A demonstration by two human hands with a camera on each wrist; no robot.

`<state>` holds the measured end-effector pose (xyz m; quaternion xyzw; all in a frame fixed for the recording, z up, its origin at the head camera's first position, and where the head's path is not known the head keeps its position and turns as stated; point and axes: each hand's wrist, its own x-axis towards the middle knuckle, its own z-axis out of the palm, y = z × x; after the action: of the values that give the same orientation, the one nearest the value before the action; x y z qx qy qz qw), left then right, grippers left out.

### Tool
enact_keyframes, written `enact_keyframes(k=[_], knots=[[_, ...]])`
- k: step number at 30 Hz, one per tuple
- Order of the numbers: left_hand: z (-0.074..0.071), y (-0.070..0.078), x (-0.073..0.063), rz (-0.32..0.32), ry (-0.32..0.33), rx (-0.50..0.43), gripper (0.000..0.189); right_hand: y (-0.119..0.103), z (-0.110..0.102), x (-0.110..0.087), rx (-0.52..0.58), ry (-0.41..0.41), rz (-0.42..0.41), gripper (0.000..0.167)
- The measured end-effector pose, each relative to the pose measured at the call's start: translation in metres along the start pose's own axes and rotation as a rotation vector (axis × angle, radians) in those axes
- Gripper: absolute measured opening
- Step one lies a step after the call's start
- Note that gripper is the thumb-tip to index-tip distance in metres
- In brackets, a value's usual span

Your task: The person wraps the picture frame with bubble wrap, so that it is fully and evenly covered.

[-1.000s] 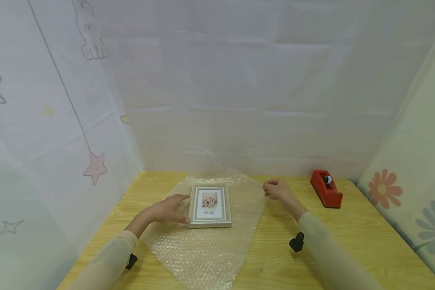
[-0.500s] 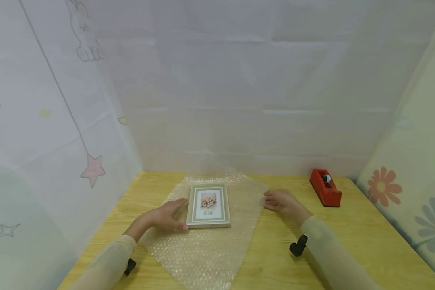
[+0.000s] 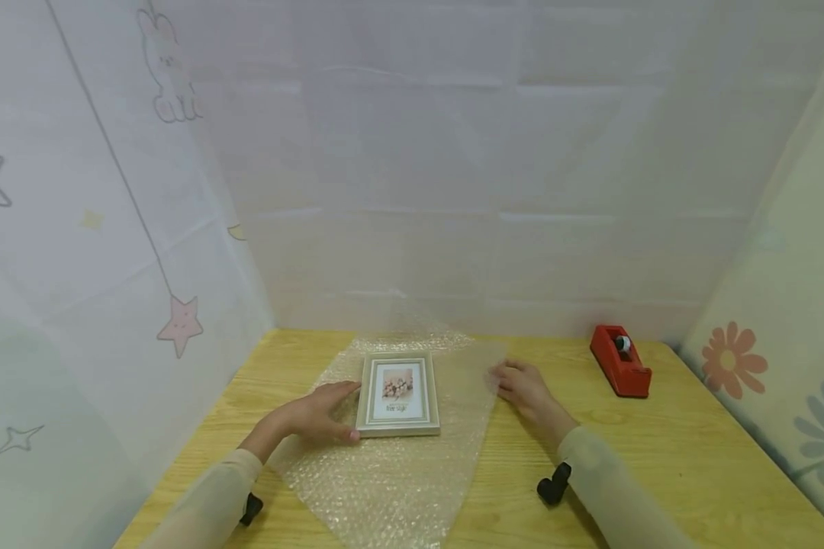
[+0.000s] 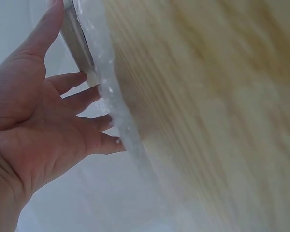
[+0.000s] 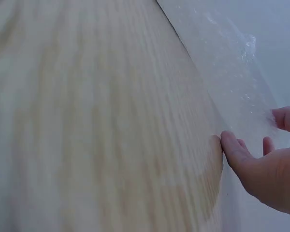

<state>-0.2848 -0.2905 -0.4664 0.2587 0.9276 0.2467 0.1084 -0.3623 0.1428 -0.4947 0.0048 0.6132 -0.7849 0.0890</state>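
Note:
A cream picture frame (image 3: 398, 431) with a flower print lies face up on a sheet of bubble wrap (image 3: 378, 480). My left hand (image 3: 319, 413) rests against the frame's left side, thumb near its lower left corner. In the left wrist view, the left hand's fingers (image 4: 72, 83) are spread and fairly straight, reaching the frame's side and the edge of the wrap. On the other side my right hand (image 3: 525, 389) holds the wrap's right edge, its fingertips partly behind the clear film. The right wrist view has the right hand (image 5: 268, 169) at that edge, above the wood.
A red tape dispenser (image 3: 619, 364) stands at the back right of the wooden table (image 3: 556, 488). Printed sheets form walls: a pale back wall (image 3: 453, 191), a left wall (image 3: 96, 305) with stars, and a right wall (image 3: 790, 267) with flowers.
My right hand has come down from above the wrap's right edge and then moved slightly left, taking hold of that edge. The left hand stays by the picture frame.

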Motion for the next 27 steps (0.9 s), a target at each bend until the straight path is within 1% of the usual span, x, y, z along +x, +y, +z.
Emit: enact_keyframes(k=[4,7,10,12,14,16,20,22,24,26,27], knots=[[-0.002,0.001,0.001,-0.005,0.01,0.003,0.107,0.0,0.008,0.006,-0.014,-0.01,-0.029,0.029],[-0.002,0.004,0.002,-0.014,0.024,0.004,0.106,0.001,0.014,0.008,0.007,-0.007,-0.058,0.022],[0.002,0.007,0.003,-0.016,0.02,-0.013,0.106,0.002,0.018,0.004,0.004,0.004,-0.073,0.016],[0.004,0.009,0.003,-0.018,0.01,-0.016,0.107,0.002,0.022,0.0,-0.021,0.015,-0.073,0.01],[0.006,0.01,0.003,-0.021,0.006,-0.016,0.107,0.002,0.025,-0.002,-0.054,0.016,-0.086,0.007],[0.007,0.011,0.004,-0.023,0.011,-0.014,0.107,0.001,0.03,-0.004,-0.073,0.01,-0.108,0.007],[0.007,0.014,0.007,-0.016,0.035,-0.026,0.106,-0.002,0.039,-0.005,-0.028,-0.022,-0.181,0.007],[0.007,0.017,0.01,-0.011,0.037,-0.028,0.106,-0.003,0.042,-0.007,-0.003,-0.033,-0.2,0.008],[0.007,0.019,0.014,-0.006,0.039,-0.026,0.106,-0.005,0.046,-0.008,0.017,-0.051,-0.222,0.015],[0.007,0.022,0.018,0.001,0.043,-0.021,0.106,-0.006,0.048,-0.008,0.018,-0.067,-0.249,0.026],[0.007,0.023,0.021,0.005,0.046,-0.015,0.106,-0.008,0.05,-0.009,0.024,-0.089,-0.262,0.031]])
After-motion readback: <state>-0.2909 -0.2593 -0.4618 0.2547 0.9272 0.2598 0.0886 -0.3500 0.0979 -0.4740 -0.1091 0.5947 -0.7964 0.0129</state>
